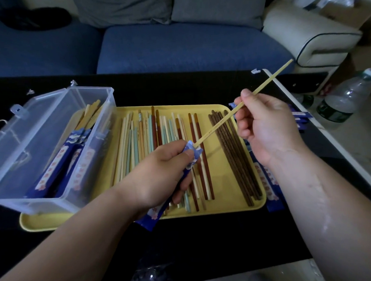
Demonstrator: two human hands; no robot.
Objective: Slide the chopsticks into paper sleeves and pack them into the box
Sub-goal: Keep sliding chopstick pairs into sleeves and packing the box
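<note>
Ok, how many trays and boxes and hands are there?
Yellow tray: 1
Clear box: 1
Hands: 2, the left hand gripping a paper sleeve, the right hand pinching a chopstick
Total: 4

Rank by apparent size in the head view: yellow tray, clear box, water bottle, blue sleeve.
Yellow tray
Clear box
Water bottle and blue sleeve unranked: bottle sits farther, left hand hides part of sleeve.

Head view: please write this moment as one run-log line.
left hand: holds blue paper sleeve | right hand: pinches pale chopstick, tip at sleeve mouth | clear box: open, sleeved chopsticks inside
</note>
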